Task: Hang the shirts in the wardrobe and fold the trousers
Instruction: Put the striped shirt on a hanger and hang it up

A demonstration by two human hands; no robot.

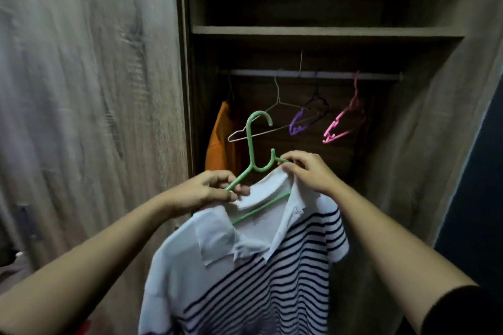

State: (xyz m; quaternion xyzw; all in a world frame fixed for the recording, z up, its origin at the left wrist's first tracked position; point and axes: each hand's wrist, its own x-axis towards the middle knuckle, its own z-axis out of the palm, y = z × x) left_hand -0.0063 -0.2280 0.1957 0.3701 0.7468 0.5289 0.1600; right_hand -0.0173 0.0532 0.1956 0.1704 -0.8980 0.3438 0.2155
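Both hands (206, 189) (307, 171) raised, gripping hanger (251, 144)

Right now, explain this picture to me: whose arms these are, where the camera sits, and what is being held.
There is one picture, from a camera worn on a person's head, looking forward and down, so the two bare arms are the wearer's own. The left hand grips one arm of a green hanger. The right hand pinches the collar of a white shirt with dark stripes near the hanger's other arm. Ahead stands an open wardrobe, where a rail carries an orange garment, a wire hanger, a purple hanger and a pink hanger.
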